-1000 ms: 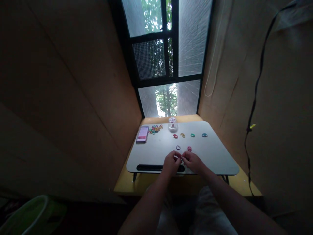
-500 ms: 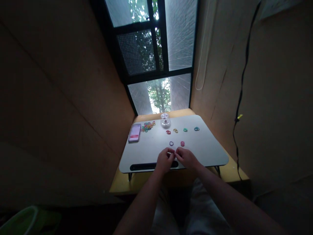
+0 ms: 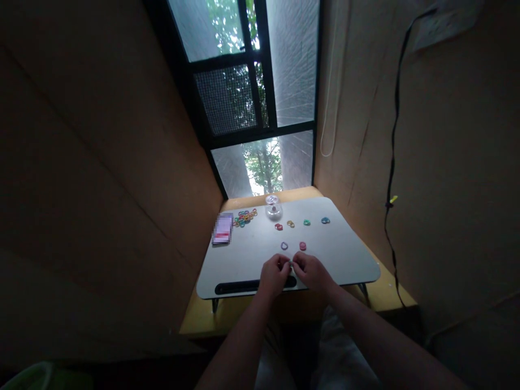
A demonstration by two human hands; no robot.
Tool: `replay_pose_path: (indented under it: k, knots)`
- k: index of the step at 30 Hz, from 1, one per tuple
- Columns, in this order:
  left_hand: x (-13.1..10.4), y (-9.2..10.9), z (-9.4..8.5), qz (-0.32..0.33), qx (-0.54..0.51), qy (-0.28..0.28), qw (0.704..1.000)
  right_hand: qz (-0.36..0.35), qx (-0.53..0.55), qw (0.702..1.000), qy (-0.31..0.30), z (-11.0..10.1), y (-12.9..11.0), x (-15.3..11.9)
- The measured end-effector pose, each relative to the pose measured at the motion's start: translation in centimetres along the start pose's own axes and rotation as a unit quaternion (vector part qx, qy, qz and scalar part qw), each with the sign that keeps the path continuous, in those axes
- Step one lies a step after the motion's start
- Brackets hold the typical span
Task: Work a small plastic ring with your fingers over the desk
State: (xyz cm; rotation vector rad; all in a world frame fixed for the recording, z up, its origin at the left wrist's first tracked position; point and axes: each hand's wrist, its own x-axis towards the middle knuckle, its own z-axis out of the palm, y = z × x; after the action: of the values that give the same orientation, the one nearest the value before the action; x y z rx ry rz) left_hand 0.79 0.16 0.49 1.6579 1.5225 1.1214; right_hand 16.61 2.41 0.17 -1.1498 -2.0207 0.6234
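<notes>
My left hand [image 3: 275,272] and my right hand [image 3: 310,269] meet over the near edge of a white lap table [image 3: 244,262]. Both are closed, fingertips pinched together around something too small to make out. Just beyond them lie a purple ring-shaped band [image 3: 284,246] and a pink band bundle [image 3: 303,246]. Farther back sits a row of small coloured bands: red [image 3: 278,227], yellow [image 3: 290,223], green [image 3: 306,222] and blue [image 3: 325,220]. A mixed pile of coloured bands [image 3: 245,218] rests at the back left.
A clear round container [image 3: 273,210] stands at the table's back. The phone [image 3: 223,228], its screen blurred, lies at the left edge. A dark slot [image 3: 238,286] runs along the front. Walls flank both sides, with a window [image 3: 264,162] behind and a black cable [image 3: 393,157] at right.
The camera view has tilted slightly, so the table sits lower in the picture. Both hands stay pinched together, with a small shift of the fingers. The bands on the table have not moved.
</notes>
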Motion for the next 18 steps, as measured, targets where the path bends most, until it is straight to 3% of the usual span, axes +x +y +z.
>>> replay_pose_path:
  k: [9, 18]
  knots:
    - [-0.02, -0.51, 0.27, -0.002, 0.003, 0.005, 1.0, -0.001, -0.013, 1.0, -0.003, 0.28, 0.17, -0.03]
    - [-0.3, -0.15, -0.05, 0.001, -0.041, -0.026, 0.999, 0.001, -0.009, 1.0, 0.007, 0.52, 0.31, 0.02]
